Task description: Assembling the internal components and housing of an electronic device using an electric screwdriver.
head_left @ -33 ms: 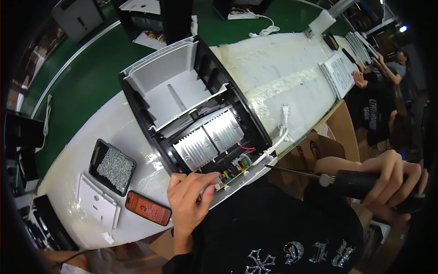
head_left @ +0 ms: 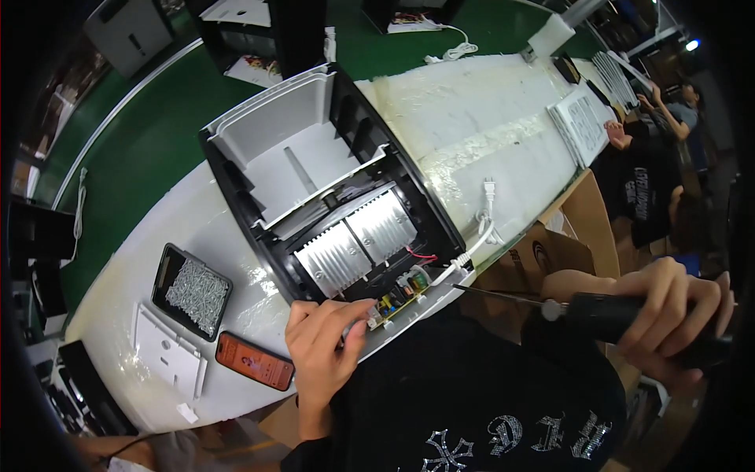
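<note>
Wrapping around the rear of a black power screwdriver (head_left: 602,313), the right hand (head_left: 664,311) has its fingers bent firmly over the tool's body. The driver's long, thin bit reaches out well beyond those fingers, to the left. Its long axis runs nearly level across the view, dipping a little toward the right, with the tip pointing left and slightly away from the wearer. That tip sits near the right end of the appliance's near edge; whether it touches cannot be told.

The left hand (head_left: 326,338) is at the near edge of the black appliance housing (head_left: 425,185), fingers curled and thumb close to the forefinger, leaving little gap. Its fingertips are at the left end of the circuit board (head_left: 401,296); whether they pinch anything is hidden. From there the board stretches away to the right, its long axis slanting up toward the white power cord (head_left: 485,224).

The housing lies on the white-topped table in front of the wearer, long axis running from upper left to lower right, its pale grey compartment (head_left: 287,165) at the far end. Between compartment and board sits a finned silver metal block (head_left: 358,240). Left of the housing lie a screw-filled black tray (head_left: 160,293) and a smartphone (head_left: 253,362).
</note>
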### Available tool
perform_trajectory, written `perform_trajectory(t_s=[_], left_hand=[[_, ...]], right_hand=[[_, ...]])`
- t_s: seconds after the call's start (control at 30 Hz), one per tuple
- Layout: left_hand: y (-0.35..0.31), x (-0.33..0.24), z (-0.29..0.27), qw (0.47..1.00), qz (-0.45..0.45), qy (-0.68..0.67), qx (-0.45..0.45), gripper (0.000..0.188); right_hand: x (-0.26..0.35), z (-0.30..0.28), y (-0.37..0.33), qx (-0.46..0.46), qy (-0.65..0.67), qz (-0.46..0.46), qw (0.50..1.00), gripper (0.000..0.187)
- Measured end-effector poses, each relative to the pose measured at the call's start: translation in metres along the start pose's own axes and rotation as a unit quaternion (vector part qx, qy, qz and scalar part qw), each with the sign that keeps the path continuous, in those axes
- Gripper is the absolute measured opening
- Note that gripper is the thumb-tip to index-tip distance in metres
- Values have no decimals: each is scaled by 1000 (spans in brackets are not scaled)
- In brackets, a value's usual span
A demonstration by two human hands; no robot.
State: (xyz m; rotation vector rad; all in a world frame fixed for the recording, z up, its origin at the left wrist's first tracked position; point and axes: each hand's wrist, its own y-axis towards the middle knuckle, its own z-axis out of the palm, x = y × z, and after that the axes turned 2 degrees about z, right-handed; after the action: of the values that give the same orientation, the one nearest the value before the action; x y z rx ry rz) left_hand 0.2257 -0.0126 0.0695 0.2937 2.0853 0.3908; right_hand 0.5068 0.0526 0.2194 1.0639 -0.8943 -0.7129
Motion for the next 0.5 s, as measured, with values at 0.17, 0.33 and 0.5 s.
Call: perform_trajectory(t_s=[0.17,0.33,0.5], left_hand=[[-2,-2,2,1000,-17,12,-11,22],[1,0,2,1000,15,22,-4,12],[-1,-4,4,999,-14,29,1,17]], right_hand=[[-33,11,-35,93,54,88,990,48],[-39,-1,-52,153,28,160,975,51],[-42,-7,-60,152,23,178,972,51]])
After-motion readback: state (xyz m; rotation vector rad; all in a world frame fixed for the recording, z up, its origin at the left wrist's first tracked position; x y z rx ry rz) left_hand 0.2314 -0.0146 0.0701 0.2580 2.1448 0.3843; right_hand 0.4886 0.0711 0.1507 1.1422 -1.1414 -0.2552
